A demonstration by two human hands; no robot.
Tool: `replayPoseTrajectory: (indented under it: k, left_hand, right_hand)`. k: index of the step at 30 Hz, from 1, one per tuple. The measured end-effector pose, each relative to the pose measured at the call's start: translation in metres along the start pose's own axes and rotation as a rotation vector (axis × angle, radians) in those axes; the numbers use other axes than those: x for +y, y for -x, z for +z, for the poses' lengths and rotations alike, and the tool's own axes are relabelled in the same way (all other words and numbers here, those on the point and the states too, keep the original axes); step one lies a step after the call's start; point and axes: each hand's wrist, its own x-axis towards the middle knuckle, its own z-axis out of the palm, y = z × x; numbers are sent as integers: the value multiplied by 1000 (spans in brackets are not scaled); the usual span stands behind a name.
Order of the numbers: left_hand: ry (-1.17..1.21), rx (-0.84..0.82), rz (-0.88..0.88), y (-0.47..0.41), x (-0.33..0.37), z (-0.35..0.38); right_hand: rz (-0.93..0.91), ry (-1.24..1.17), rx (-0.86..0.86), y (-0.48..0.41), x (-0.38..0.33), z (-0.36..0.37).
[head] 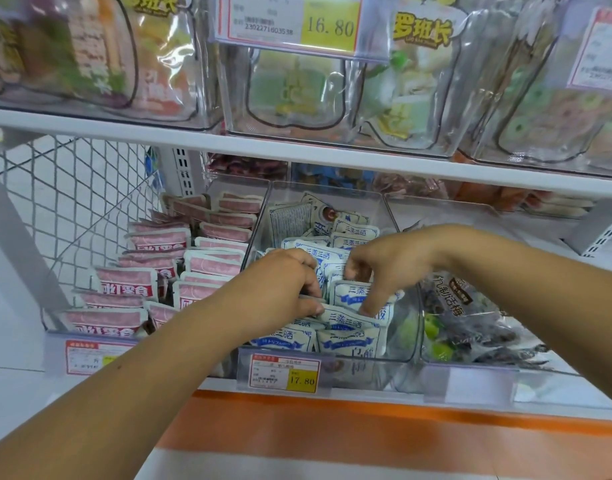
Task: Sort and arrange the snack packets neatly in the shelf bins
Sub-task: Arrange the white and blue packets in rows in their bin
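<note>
Our hands are both down in the middle bin (pixel 403 341) of the lower shelf. The left hand (pixel 284 282) has its fingers curled over the tops of the blue-and-white packets (pixel 348 342), thumb pinched against one edge. The right hand (pixel 384 268), just beside it, pinches the upper edge of another packet in the same stack. We judge these packets light, soft and puffy, with slick film that will slide against its neighbours. We would therefore take them by the flat sealed top seam, or squeeze several together from both sides, rather than press the bulging middle. The pink packets (pixel 128 282) fill the left bin in rows; dark packets (pixel 467 306) lie loose in the right one.
</note>
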Motion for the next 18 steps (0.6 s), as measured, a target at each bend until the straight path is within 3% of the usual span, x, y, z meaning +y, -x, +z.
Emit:
replayPoseTrajectory:
  k: [4,8,12,15,18]
  left_hand:
    - [-4,4,-1,1,1,-1]
    - [2,14,12,3,2,-2]
    - [18,19,-1,2,4,-2]
    - [20,26,-6,2,5,-2]
    - [20,23,-6,2,4,-2]
  right_hand:
    - [14,200,-44,-17,-13,6]
    - [-43,128,154,-10,-8,9]
    - [-55,290,274,-4,-8,23]
    - [-26,380,244,-10,-10,33]
    - [-44,164,145,-7,-2,19]
